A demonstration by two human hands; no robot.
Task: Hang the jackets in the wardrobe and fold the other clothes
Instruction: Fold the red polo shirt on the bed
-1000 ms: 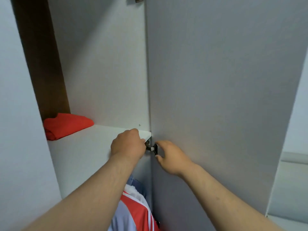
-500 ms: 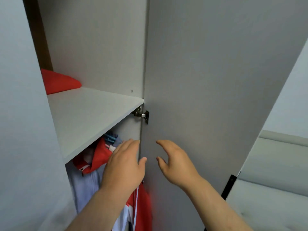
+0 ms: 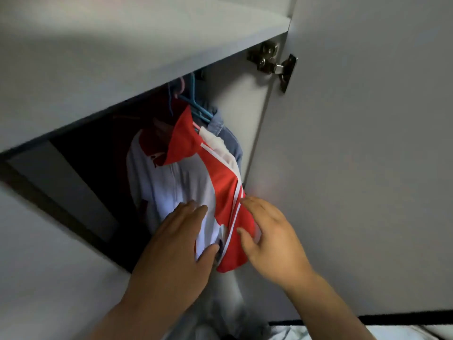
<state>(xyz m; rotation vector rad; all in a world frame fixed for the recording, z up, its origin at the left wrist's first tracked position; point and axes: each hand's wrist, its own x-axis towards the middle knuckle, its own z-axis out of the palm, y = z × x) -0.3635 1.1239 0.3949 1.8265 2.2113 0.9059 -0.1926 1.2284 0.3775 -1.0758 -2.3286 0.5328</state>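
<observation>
A red and white jacket (image 3: 181, 177) hangs on a hanger inside the wardrobe, under the shelf (image 3: 137, 57). Blue hangers (image 3: 196, 104) and a blue garment (image 3: 230, 141) hang just behind it. My left hand (image 3: 179, 241) lies flat on the jacket's white front, thumb at the edge of the fabric. My right hand (image 3: 267, 236) touches the red sleeve with its white stripes, fingers nearly straight. The lower part of the jacket is hidden behind my hands and arms.
The wardrobe door (image 3: 367, 168) stands open on the right, its metal hinge (image 3: 272, 60) just above my hands. The left wardrobe panel (image 3: 49, 253) closes in the opening. Pale fabric (image 3: 294, 332) shows at the bottom edge.
My hands dropped from the door hinge at shelf level down onto the hanging jacket. The view tilted down, so the red cloth on the shelf is out of sight.
</observation>
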